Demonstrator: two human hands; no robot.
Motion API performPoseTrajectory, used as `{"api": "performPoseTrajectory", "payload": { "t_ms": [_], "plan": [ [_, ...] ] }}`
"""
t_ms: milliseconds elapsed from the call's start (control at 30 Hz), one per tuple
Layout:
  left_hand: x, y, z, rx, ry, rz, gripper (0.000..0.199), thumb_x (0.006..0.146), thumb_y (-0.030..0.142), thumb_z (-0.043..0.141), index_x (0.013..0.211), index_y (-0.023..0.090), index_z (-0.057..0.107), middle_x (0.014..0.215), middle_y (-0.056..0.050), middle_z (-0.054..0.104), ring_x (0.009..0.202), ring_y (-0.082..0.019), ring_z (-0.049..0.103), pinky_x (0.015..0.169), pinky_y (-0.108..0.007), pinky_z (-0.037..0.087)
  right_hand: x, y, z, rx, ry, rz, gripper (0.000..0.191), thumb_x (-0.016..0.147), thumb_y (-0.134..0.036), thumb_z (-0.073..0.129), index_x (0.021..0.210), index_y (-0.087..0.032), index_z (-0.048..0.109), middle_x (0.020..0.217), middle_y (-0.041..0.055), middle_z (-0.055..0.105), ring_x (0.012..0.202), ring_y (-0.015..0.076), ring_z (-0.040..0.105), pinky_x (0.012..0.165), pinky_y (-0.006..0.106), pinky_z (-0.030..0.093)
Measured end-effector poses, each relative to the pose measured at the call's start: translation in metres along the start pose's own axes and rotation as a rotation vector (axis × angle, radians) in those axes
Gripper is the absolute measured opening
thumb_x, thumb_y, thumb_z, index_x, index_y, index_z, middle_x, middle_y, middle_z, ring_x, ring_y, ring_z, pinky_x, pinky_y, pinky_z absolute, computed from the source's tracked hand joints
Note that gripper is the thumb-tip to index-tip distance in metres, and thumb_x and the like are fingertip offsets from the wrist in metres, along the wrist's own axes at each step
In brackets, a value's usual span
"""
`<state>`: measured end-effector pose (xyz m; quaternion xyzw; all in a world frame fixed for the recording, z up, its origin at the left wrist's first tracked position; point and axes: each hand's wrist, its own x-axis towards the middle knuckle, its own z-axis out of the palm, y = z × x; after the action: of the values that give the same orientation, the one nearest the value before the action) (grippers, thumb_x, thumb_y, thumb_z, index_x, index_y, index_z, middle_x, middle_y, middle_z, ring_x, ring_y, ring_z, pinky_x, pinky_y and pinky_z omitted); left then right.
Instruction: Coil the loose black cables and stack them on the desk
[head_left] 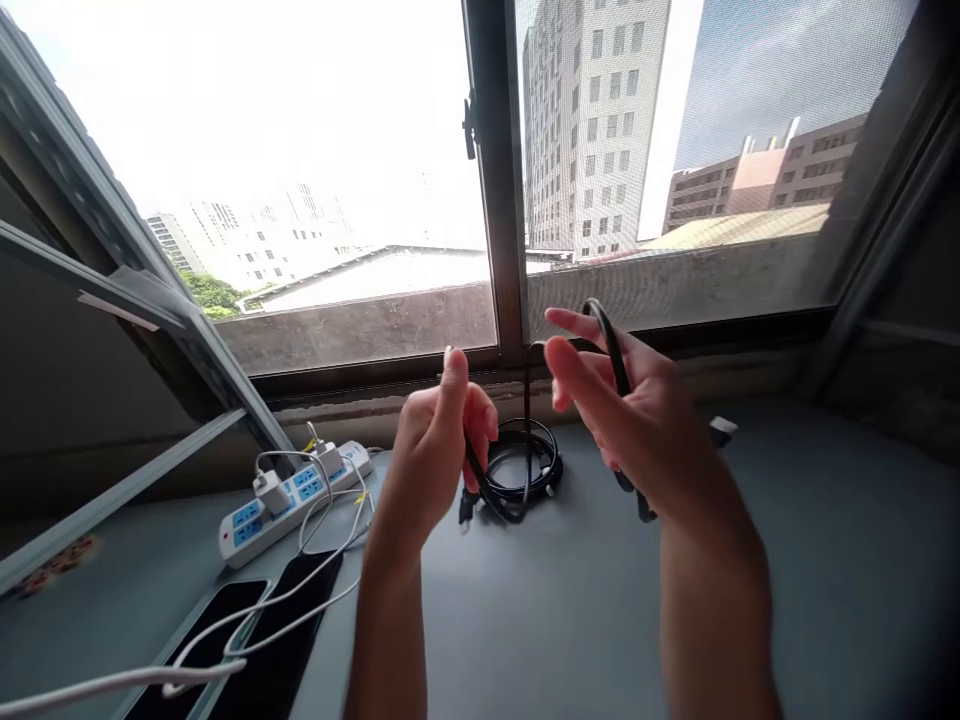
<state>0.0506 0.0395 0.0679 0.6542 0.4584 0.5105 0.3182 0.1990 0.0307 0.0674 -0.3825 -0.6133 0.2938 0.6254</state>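
In the head view, my left hand (429,450) is closed on a black cable (527,415), thumb pointing up. From there the cable dips in a loop and rises across to my right hand (637,420). Over the right palm, between thumb and fingers, another turn of it is draped; the index finger stretches out while the others curl. Ends of black cable hang below the right hand. Behind and between my hands, a coiled black cable (556,475) lies on the grey table (570,600), with a dark plug (466,512) beside it.
At left, a white power strip (292,500) carries white chargers with white cables. Two dark phones (281,620) lie in front, crossed by a white cable (315,575). A plug with a pale tip (723,428) lies beyond my right wrist. A window (495,200) stands behind the table.
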Motion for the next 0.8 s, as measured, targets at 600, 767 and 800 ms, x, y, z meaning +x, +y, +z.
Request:
{"api": "performPoseTrajectory", "payload": {
  "t_ms": [600, 767, 800],
  "plan": [
    [0.003, -0.005, -0.006, -0.075, -0.175, 0.111, 0.049, 0.087, 0.042, 0.037, 0.059, 0.015, 0.066, 0.038, -0.003, 0.052, 0.031, -0.009, 0.046, 0.032, -0.021, 0.026, -0.005, 0.002, -0.003, -0.350, -0.292, -0.146, 0.042, 0.072, -0.010, 0.057, 0.110, -0.025, 0.064, 0.076, -0.0027, 0.062, 0.054, 0.0098, 0.049, 0.046, 0.021, 0.037],
    [0.000, -0.001, -0.006, -0.118, -0.017, 0.334, 0.040, 0.086, 0.038, 0.046, 0.060, 0.019, 0.068, 0.039, -0.001, 0.052, 0.032, -0.009, 0.045, 0.033, -0.024, 0.029, -0.006, -0.001, -0.010, -0.189, -0.165, -0.167, 0.050, 0.071, -0.008, 0.061, 0.117, -0.028, 0.061, 0.081, -0.0007, 0.063, 0.055, 0.0099, 0.053, 0.043, 0.019, 0.040],
    [-0.001, -0.001, -0.005, -0.156, 0.052, 0.410, 0.039, 0.086, 0.034, 0.047, 0.056, 0.020, 0.066, 0.038, 0.001, 0.050, 0.031, -0.009, 0.044, 0.032, -0.025, 0.029, -0.006, -0.002, -0.011, -0.174, -0.132, -0.181, 0.048, 0.072, -0.008, 0.061, 0.115, -0.028, 0.062, 0.080, -0.0005, 0.063, 0.058, 0.0112, 0.056, 0.045, 0.019, 0.042]
  ]
}}
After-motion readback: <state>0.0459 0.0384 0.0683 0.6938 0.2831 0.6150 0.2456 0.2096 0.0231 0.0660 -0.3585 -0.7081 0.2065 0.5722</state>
